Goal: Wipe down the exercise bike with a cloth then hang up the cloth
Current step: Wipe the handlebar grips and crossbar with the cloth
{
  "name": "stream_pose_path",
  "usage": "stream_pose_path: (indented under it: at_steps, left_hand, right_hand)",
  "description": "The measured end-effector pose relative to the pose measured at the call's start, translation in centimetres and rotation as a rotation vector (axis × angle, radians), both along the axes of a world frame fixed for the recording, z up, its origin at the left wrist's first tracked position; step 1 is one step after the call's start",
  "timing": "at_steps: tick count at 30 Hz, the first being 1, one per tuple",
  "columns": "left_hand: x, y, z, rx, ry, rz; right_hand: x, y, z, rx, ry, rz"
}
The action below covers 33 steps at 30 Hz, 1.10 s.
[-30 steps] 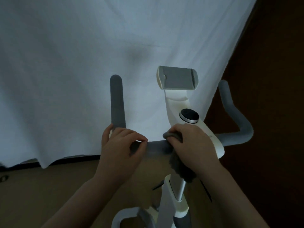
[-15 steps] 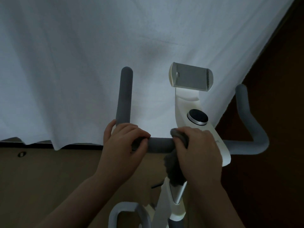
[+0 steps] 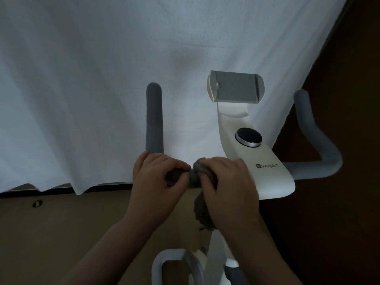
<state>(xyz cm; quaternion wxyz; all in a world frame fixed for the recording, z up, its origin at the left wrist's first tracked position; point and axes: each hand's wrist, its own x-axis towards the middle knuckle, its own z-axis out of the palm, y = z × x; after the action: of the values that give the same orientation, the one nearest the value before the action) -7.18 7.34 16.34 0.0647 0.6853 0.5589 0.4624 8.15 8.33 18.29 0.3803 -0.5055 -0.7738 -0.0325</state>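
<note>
Brown flooring (image 3: 61, 233) is seen beneath the exercise bike (image 3: 273, 177), whose white frame loop (image 3: 164, 262) lies nearest the viewer. Farther up, the grey handlebar (image 3: 154, 120) is gripped at its left bend by the left hand (image 3: 156, 182), fingers curled round the bar. Just beside it, a grey cloth (image 3: 203, 210) is clutched by the right hand (image 3: 228, 186) and held wrapped over the crossbar, one end hanging below. Beyond are a round black knob (image 3: 248, 137) and a grey device holder (image 3: 236, 87), backed by a white curtain (image 3: 102, 58).
</note>
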Motion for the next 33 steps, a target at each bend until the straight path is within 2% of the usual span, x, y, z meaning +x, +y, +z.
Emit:
stream_pose_path:
  at_steps: [3, 6, 9, 11, 14, 16, 20, 24, 27, 29, 33]
  left_hand:
    - [-0.2, 0.0, -0.2, 0.008, 0.008, -0.022]
    - [-0.5, 0.1, -0.2, 0.008, 0.032, -0.056]
    - [-0.9, 0.2, -0.2, -0.007, 0.052, -0.088]
    - [-1.1, 0.3, -0.2, -0.022, 0.067, -0.112]
    - [-1.6, 0.4, -0.3, -0.020, 0.115, -0.153]
    - [-1.8, 0.5, -0.5, -0.004, 0.150, -0.182]
    - [-2.5, 0.8, -0.7, 0.031, 0.142, -0.249]
    - [-3.2, 1.3, -0.6, 0.023, 0.141, -0.316]
    - [-3.9, 1.3, -0.5, 0.019, 0.154, -0.374]
    - [-4.5, 1.5, -0.4, 0.020, 0.163, -0.419]
    - [-5.1, 1.8, -0.4, 0.031, 0.180, -0.469]
  right_hand:
    - [1.9, 1.2, 0.5, -0.177, 0.039, -0.041]
    - [0.9, 0.2, -0.8, -0.033, 0.025, -0.183]
    - [-1.2, -1.0, -2.5, 0.020, -0.006, -0.155]
    - [-0.4, -0.8, -2.0, -0.005, 0.100, -0.123]
    - [-0.5, -1.3, -1.8, -0.037, 0.314, -0.225]
    - [-2.7, -2.0, -2.4, -0.007, 0.317, -0.294]
    - [-2.7, -2.6, -3.0, 0.002, 0.206, -0.238]
    - [-3.3, -2.5, -2.6, -0.036, 0.428, -0.360]
    - [-5.5, -3.0, -3.4, -0.009, 0.325, -0.362]
    - [-4.1, -2.8, -3.4, -0.001, 0.278, -0.372]
    - [-4.8, -2.7, -3.3, 0.015, 0.516, -0.590]
